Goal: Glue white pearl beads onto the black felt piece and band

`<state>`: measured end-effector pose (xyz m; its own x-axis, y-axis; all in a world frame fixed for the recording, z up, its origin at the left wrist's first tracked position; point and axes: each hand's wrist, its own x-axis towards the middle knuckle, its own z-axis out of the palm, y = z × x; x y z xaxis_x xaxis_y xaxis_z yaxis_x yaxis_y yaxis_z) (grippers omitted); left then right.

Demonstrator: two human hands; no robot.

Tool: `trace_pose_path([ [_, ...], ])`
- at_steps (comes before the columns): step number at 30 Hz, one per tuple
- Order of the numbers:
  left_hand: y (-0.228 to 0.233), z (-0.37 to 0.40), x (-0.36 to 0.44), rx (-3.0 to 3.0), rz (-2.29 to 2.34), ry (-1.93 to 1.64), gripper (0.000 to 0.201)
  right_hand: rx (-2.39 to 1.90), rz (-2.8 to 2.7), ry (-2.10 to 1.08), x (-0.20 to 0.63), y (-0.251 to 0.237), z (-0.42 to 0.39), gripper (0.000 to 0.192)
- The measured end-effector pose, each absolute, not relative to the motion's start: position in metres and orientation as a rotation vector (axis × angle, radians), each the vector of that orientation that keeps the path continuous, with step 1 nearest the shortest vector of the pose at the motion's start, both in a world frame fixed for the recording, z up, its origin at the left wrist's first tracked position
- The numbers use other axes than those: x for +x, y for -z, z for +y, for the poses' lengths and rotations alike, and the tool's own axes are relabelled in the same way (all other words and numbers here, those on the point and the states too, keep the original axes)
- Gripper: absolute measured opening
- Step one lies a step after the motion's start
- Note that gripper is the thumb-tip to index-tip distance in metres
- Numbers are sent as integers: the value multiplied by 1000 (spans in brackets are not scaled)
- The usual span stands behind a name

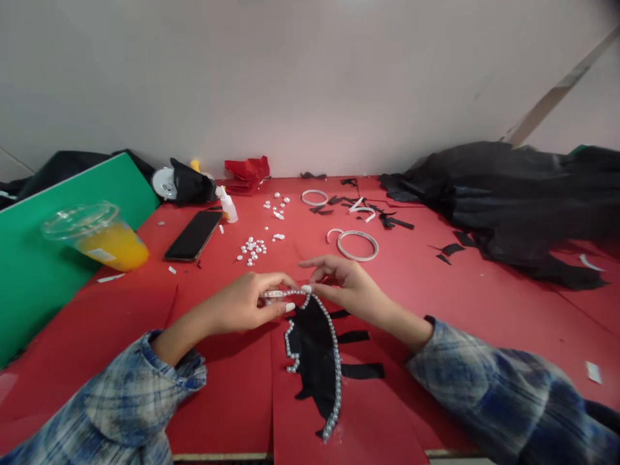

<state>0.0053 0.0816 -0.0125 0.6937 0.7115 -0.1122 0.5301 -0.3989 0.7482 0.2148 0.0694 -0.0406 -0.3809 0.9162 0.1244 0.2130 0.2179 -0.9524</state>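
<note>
Pinching the top of a pearl strand (333, 349), both hands meet at the middle of the red table (223, 387), the left hand (245, 303) closed on the loose end of the strand from the left and the right hand (346, 289) closed narrowly on it from the right, thumb and forefinger pressed together just where the strand bends onto the black cutout (314, 355). The cutout lies flat directly below the hands, toward the person, its long axis running from the hands down to the near table edge; the strand follows its right border the whole way down, and a shorter run of pearls edges its left side. The held end is the far tip of the piece, so both hands are about equally near, each touching the strand, with the fingertips almost touching one another. Well apart from the hands, farther back, lie loose pearls (252, 248), a small glue bottle (227, 205), a phone (194, 235), and white rings (357, 245). A tipped cup (104, 239) of orange liquid rests at the left against a green board (43, 258), and dark cloth (523, 206) is heaped at the right.
</note>
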Motion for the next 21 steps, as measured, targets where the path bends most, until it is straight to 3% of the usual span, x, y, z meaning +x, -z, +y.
trace_pose_path([
  [9,24,81,9,2022,983,-294,31,-1062,-1756,-1221,208,49,64,29],
  [14,20,80,10,1960,977,-334,28,-1074,-1824,-1164,207,50,61,36],
  [21,22,78,12,1991,1034,-400,28,-1075,-1909,-1054,207,43,56,22],
])
